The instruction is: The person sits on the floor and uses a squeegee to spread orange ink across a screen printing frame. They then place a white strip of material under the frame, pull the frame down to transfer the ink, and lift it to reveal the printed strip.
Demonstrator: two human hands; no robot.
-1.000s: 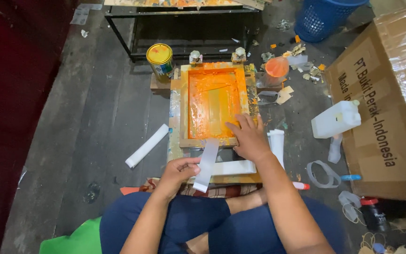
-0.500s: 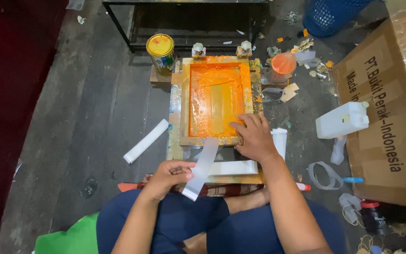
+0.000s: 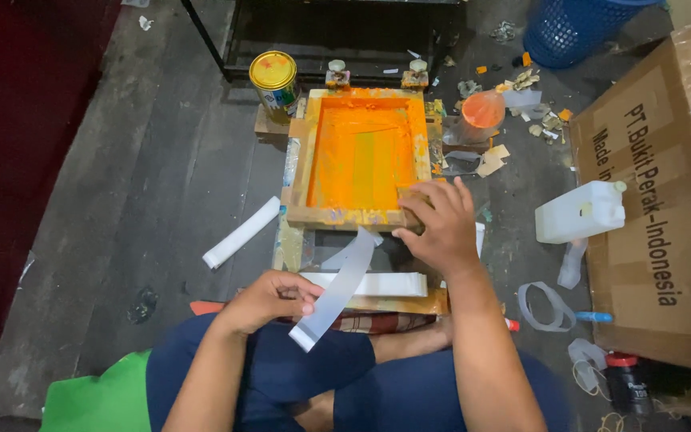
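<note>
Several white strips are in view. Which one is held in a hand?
The long white strip pinched by the left hand, curving up toward the orange printing frame. The others lie on the floor or in a stack.
</note>
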